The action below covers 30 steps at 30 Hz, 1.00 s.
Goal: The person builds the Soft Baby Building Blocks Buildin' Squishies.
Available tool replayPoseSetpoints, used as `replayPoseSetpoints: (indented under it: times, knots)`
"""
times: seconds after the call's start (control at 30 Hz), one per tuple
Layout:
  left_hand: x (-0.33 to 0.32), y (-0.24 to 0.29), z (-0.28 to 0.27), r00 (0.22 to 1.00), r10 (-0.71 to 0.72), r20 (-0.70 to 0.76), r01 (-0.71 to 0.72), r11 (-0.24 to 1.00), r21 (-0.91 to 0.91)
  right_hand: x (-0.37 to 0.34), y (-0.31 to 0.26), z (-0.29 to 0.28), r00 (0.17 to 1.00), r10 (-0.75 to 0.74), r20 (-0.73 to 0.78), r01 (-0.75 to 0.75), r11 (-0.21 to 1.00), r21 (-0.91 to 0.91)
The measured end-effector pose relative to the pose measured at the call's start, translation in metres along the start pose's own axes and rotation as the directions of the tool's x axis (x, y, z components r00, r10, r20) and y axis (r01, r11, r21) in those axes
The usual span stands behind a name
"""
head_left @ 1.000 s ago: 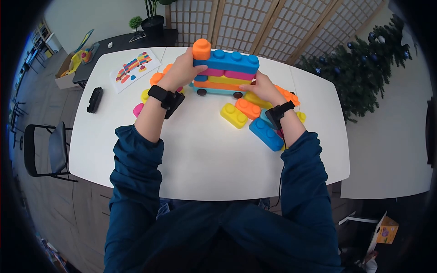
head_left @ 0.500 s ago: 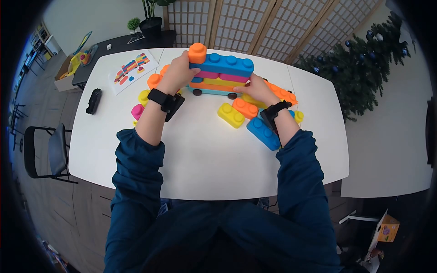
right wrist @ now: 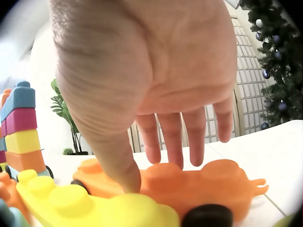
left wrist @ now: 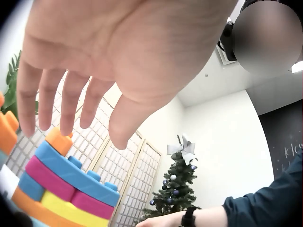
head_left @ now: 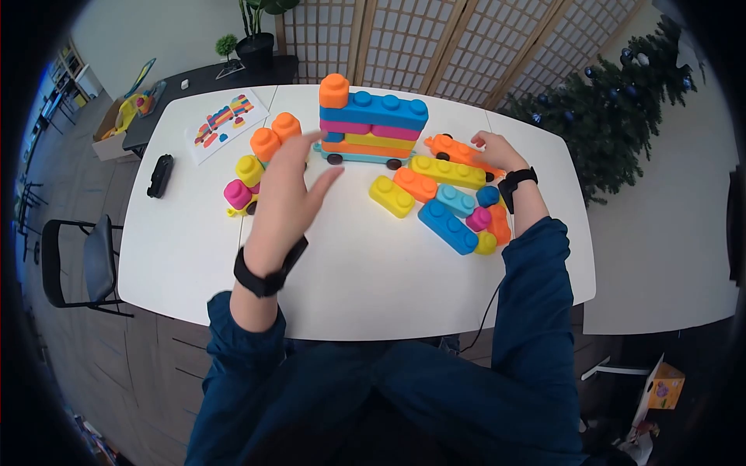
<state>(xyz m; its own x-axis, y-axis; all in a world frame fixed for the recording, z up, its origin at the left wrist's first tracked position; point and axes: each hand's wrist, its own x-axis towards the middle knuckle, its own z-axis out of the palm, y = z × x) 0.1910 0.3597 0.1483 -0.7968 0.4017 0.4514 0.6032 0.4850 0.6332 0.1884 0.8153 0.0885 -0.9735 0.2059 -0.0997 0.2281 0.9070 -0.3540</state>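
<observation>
A stacked block car (head_left: 373, 132) stands at the table's back centre, on a light blue wheeled base, with an orange block on its upper left end. My left hand (head_left: 284, 194) hangs in the air in front and left of it, fingers spread and holding nothing; the left wrist view shows the empty palm (left wrist: 113, 52) above the stack. At the right, my right hand (head_left: 501, 151) is over the orange wheeled base (head_left: 458, 152). In the right wrist view its fingers (right wrist: 173, 142) point down behind that base and the thumb is at the near side; contact is unclear.
Loose blocks lie right of centre, among them a long yellow block (head_left: 449, 172) and a blue block (head_left: 448, 227). At the left are a yellow wheeled piece with blocks (head_left: 249, 169), a printed picture sheet (head_left: 225, 123) and a black object (head_left: 160, 176).
Both hands have let go of the stacked car. My left hand has moved toward me and left; my right hand has moved right to the orange base. The car shifted slightly left and was set down.
</observation>
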Motion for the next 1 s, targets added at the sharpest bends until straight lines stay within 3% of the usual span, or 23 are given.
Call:
replayPoseSetpoints:
  times: [0.07,0.13,0.37,0.43,0.47,0.53,0.63,0.7,0.83,0.9,1.0]
  knots:
    - [-0.023,0.003,0.003,1.0,-0.001,0.021,0.001,1.0,0.004,-0.004,0.004,0.0,0.997,0.052,0.065,-0.048,0.997,-0.057]
    - [-0.042,0.006,0.006,0.996,-0.038,0.085,0.042,0.998,-0.047,-0.005,0.009,0.006,0.999,0.014,0.049,-0.016,0.999,0.043]
    - [-0.064,-0.001,0.007,0.973,-0.159,0.169,0.182,0.975,-0.129,-0.004,0.016,0.018,0.999,0.039,-0.001,-0.038,0.995,0.088]
    - [-0.067,-0.004,0.003,0.97,-0.176,0.169,0.2,0.97,-0.136,-0.012,0.018,0.017,0.99,0.005,-0.14,0.018,0.987,0.163]
    - [-0.069,-0.005,0.002,0.966,-0.195,0.171,0.221,0.965,-0.143,-0.014,0.019,0.016,0.99,0.006,-0.14,0.017,0.987,0.162]
    - [-0.073,-0.01,-0.001,0.961,-0.211,0.179,0.239,0.96,-0.148,-0.033,0.005,0.002,0.947,-0.051,-0.318,0.124,0.969,0.214]
    - [-0.078,-0.018,0.0,0.962,-0.214,0.167,0.241,0.957,-0.161,-0.076,-0.025,-0.011,0.908,-0.089,-0.41,0.242,0.91,0.337]
    - [-0.08,-0.022,0.002,0.968,-0.205,0.148,0.229,0.958,-0.171,-0.112,-0.06,-0.015,0.926,-0.069,-0.372,0.211,0.91,0.358]
    - [-0.081,-0.02,0.006,0.963,-0.158,0.221,0.202,0.959,-0.196,-0.161,-0.118,0.008,0.939,-0.258,-0.23,0.293,0.947,0.134]
    - [-0.082,-0.018,0.009,0.963,-0.116,0.244,0.169,0.963,-0.209,-0.172,-0.136,0.032,0.89,-0.398,-0.223,0.423,0.903,0.078]
    - [-0.084,-0.02,0.015,0.944,-0.083,0.318,0.145,0.973,-0.177,-0.181,-0.159,0.069,0.882,-0.437,-0.175,0.45,0.892,0.043]
